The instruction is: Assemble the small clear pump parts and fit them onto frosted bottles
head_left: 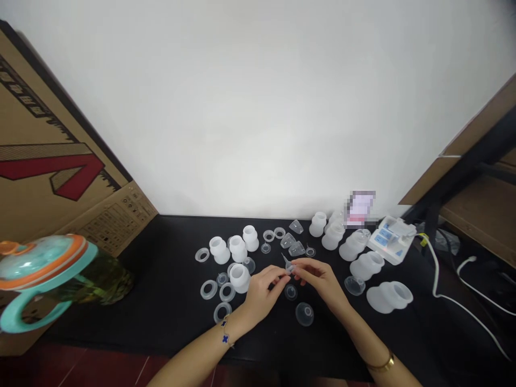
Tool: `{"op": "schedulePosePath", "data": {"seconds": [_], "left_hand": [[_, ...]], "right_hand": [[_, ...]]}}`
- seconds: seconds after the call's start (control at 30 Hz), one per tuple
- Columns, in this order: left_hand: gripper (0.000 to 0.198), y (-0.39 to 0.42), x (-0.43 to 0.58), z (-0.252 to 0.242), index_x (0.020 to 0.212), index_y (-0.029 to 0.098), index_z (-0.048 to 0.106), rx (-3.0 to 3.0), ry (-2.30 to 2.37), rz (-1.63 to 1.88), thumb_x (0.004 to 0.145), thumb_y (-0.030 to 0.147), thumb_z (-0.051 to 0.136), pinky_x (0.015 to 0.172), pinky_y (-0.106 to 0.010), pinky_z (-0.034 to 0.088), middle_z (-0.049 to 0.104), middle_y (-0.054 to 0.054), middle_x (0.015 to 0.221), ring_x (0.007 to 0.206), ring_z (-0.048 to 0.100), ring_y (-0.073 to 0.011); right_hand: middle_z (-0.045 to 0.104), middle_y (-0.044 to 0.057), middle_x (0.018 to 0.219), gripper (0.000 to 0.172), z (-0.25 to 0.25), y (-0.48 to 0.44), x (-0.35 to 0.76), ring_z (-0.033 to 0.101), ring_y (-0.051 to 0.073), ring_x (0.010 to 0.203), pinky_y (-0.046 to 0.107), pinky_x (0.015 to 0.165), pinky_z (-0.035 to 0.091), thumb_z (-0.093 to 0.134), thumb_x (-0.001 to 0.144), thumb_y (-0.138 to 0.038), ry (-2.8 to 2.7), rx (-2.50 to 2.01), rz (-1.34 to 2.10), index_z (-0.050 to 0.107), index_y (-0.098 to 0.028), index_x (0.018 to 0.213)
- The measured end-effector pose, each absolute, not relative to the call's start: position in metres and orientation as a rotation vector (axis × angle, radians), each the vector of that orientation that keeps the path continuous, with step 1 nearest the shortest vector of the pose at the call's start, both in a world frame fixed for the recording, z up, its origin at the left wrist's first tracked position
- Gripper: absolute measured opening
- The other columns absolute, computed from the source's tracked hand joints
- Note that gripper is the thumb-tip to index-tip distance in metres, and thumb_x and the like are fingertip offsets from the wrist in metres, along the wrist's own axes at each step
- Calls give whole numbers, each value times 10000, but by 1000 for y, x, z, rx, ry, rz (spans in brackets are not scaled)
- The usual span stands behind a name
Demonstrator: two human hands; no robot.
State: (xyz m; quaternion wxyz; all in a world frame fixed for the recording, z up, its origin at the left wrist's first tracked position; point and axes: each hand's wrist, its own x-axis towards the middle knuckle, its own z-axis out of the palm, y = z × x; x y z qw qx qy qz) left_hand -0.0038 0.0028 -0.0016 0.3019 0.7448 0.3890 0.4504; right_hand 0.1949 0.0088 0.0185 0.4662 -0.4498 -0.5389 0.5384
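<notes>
Both my hands meet over the middle of the black table, pinching a small translucent piece with a thin pointed tip between the fingertips. My left hand grips it from the left, my right hand from the right; the fingers partly cover it. Just below lie a small clear disc-like part and a clear dome-shaped part. Beside my left hand stands a white bottle with an open mouth. Clear tapered caps lie beyond my fingers, with a small round part near them.
White bottles and pale rings lie left; more white bottles lie right. A white device with a cable sits at the back right, near a pixelated screen. A teal-handled jug stands far left before a cardboard box.
</notes>
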Motion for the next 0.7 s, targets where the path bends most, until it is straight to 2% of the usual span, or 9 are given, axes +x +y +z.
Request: {"op": "schedulePosePath", "data": {"seconds": [0.17,0.4,0.7], "left_hand": [[269,3,-6,1,1093,198,725,1916,1016,1161,1028,365,523,730,-283,560,746,-72,1024,797,694,-177],[249,5,-5,0,1126,191,701,1849,1056,1169,1015,355,548,722,-279,562,740,-64,1017,766,700,-170],[256,6,-5,-3,1114,184,690,1842,1038,1143,1021,367,536,705,-272,549,728,-61,1011,745,692,-161]], "right_hand": [[790,57,906,257,20,7,196,688,227,791,315,642,558,805,797,-421,-1322,-1095,1313,829,-236,975],[754,59,1052,193,21,8,196,673,200,801,287,628,548,825,781,-389,-1360,-1023,1323,844,-260,924],[748,55,1036,178,21,8,195,664,191,798,272,618,540,818,788,-390,-1365,-1009,1315,847,-273,919]]}}
